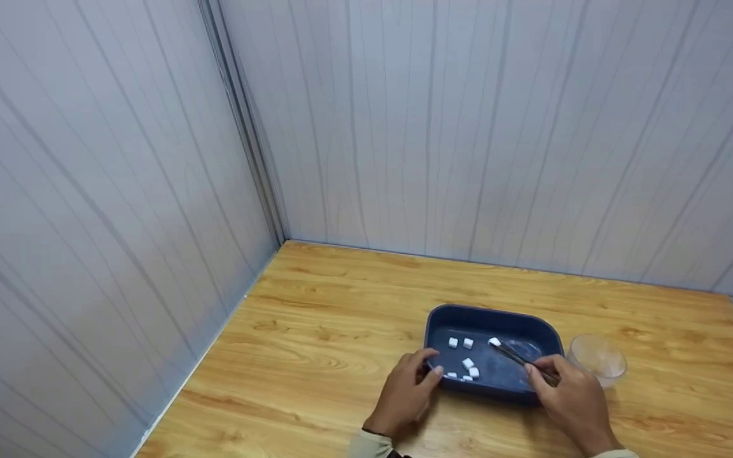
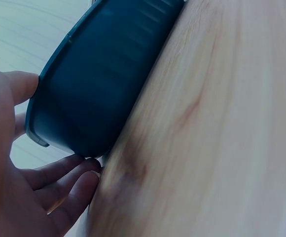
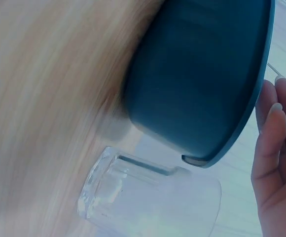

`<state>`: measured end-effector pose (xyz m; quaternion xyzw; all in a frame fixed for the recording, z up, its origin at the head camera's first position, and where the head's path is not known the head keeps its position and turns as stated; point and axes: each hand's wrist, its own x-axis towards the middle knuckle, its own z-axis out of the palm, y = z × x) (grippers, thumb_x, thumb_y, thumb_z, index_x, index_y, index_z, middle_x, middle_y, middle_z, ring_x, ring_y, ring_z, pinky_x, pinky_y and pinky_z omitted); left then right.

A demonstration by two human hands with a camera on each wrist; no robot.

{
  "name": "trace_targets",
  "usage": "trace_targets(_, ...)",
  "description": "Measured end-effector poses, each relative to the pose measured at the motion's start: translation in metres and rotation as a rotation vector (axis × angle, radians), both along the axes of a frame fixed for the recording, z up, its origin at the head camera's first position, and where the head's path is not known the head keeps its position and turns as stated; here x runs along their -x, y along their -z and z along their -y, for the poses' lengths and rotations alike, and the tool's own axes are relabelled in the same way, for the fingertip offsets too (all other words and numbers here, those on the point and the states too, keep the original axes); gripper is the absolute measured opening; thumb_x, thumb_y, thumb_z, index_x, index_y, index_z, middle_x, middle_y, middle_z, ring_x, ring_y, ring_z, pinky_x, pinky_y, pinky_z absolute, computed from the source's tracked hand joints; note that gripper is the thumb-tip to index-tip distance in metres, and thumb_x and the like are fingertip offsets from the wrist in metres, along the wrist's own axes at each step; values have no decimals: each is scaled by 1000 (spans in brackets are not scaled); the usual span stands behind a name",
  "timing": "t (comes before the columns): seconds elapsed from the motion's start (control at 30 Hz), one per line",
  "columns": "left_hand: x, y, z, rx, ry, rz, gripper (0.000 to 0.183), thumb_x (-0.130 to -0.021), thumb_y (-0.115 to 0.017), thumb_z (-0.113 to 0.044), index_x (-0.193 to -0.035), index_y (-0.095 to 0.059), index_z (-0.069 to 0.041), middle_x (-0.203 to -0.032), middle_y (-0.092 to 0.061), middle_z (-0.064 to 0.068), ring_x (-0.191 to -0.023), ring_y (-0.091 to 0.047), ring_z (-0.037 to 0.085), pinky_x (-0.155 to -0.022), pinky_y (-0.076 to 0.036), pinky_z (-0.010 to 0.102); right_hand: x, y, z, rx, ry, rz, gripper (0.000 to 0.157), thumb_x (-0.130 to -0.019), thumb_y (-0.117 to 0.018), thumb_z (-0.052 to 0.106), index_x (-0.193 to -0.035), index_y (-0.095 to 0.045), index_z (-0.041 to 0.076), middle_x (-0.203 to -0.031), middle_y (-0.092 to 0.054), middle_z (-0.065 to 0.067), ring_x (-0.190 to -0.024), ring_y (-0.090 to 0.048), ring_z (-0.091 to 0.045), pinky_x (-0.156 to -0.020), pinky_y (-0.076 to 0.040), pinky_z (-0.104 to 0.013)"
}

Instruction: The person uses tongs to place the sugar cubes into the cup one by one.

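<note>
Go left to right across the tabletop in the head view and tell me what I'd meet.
Left hand → loose white cubes → tweezers → clear tumbler.

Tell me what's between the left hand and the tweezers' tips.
Two white cubes, close together on the floor of the navy tray, lie roughly between the left hand and the tips of the tweezers. The head view shows this.

Smooth plastic-looking tray [image 2: 101, 74], metal-looking tweezers [image 1: 517, 358], glossy transparent cup [image 3: 162, 195], matt cubes [image 1: 467, 363], smooth wood-grained tabletop [image 1: 328, 343]
</note>
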<state>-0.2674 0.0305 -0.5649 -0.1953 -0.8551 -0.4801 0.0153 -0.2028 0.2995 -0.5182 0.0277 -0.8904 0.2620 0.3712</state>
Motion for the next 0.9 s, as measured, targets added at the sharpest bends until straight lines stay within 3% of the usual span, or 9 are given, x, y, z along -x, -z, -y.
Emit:
trace_targets(0.33, 0, -1, -1, 12, -11, -16, 41, -92, -48, -51, -125, -55, -28, -106, -53, -7, -90, -52, 7, -79, -43, 30, -3, 0, -8, -44, -34, -82, 15, -67, -79, 14, -73, -65, 14, -66, -63, 8, -59, -58, -10, -55, -43, -31)
trace_targets(0.53, 0, 0, -3, 7, -6, -15, 43, -91, -47, -53, -125, -55, -28, -105, -53, -7, -90, -51, 8, -79, -43, 31, -5, -2, -13, -10, 1, -34, 16, -67, -80, 16, -73, -66, 16, -65, -64, 8, -59, -59, -10, -55, -44, -27)
trace_targets(0.8, 1, 0, -1, 5, -8, -31, 41, -92, -48, -49, -125, -55, -27, -105, -54, -4, -89, -51, 8, -78, -43, 30, -7, 0, -12, 3, 28, -4, 15, -68, -79, 17, -73, -65, 15, -65, -64, 4, -61, -59, -15, -56, -45, -39)
trace_targets(0.9, 1, 0, 0, 0, -7, -37, 40, -92, -49, -49, -125, -55, -27, -102, -54, -6, -87, -51, 8, -76, -43, 29, -8, -1, -11, 2, 46, 10, 15, -69, -79, 17, -72, -65, 15, -65, -63, 4, -61, -58, -15, -56, -45, -37)
